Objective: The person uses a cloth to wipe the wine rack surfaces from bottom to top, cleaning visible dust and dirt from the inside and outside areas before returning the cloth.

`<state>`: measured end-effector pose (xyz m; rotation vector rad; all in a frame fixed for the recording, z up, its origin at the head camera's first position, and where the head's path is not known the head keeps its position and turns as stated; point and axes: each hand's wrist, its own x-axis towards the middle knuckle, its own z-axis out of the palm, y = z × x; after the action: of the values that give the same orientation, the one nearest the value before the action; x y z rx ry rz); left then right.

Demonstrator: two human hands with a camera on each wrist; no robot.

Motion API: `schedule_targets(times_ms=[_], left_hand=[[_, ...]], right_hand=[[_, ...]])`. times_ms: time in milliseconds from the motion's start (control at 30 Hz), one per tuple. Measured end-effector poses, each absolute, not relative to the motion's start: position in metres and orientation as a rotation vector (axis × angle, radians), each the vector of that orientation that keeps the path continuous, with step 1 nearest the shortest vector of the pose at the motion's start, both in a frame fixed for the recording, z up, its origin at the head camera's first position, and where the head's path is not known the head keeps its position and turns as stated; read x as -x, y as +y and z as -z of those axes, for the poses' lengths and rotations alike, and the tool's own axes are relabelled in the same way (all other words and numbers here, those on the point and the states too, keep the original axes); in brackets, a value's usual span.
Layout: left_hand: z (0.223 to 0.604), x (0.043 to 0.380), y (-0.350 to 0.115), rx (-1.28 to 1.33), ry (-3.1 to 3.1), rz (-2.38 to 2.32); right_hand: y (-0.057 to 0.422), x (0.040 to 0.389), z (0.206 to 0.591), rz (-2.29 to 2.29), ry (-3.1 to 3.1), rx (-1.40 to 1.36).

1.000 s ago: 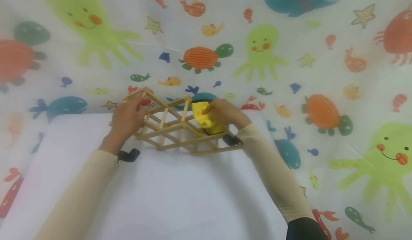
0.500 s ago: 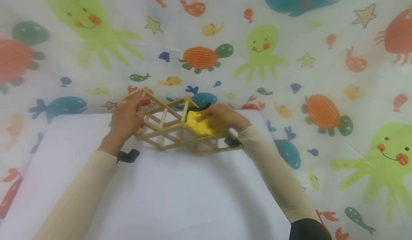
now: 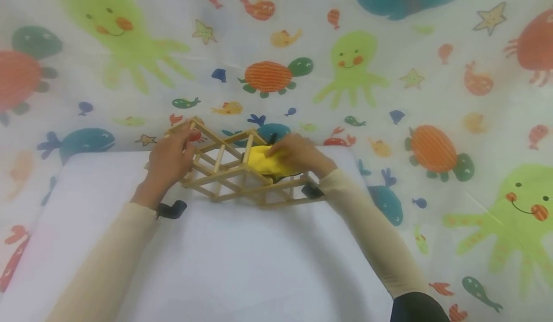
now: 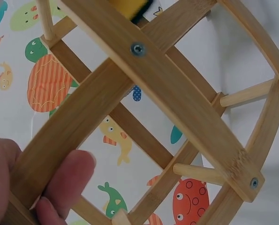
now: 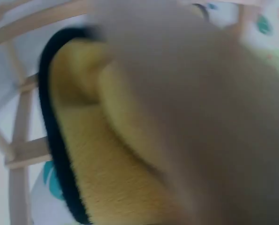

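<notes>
A bamboo lattice rack [image 3: 229,172], built of crossed slats joined by round rods and screws, stands at the back of the white table. My left hand [image 3: 167,161] grips its left end; the left wrist view shows fingers curled around a slat [image 4: 78,112]. On the rack's right half, my right hand [image 3: 302,153] holds a yellow cloth [image 3: 260,161] with a dark edge against the slats. Close up in the right wrist view, the cloth [image 5: 101,154] is folded and bunched, and a large blurred shape covers much of it.
The white tabletop [image 3: 242,264] stretches in front of the rack. Directly behind hangs a curtain [image 3: 276,39] printed with sea animals. A dark wrist strap piece [image 3: 172,209] sits by the left wrist.
The yellow cloth has shifted left and down along the rack and changed its folds under my right hand. My left hand and the rack have stayed in place.
</notes>
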<state>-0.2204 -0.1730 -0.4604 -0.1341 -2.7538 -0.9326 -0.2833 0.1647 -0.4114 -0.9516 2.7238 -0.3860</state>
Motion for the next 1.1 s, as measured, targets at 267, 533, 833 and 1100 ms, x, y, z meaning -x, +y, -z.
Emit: schedule_targets(times_ms=[267, 533, 833, 1100], left_hand=[[0.463, 0.224, -0.172, 0.128, -2.746, 0.947], [0.460, 0.222, -0.170, 0.118, -2.733, 0.903], [0.462, 0.222, -0.171, 0.116, -2.713, 0.899], [0.463, 0.219, -0.173, 0.084, -2.691, 0.913]], right_hand=[[0.155, 0.280, 0.409, 0.444, 2.487, 0.923], [0.153, 0.286, 0.402, 0.863, 2.408, 0.867], [0.153, 0.284, 0.399, 0.499, 2.581, 0.900], [0.165, 0.292, 0.394, 0.842, 2.748, 0.584]])
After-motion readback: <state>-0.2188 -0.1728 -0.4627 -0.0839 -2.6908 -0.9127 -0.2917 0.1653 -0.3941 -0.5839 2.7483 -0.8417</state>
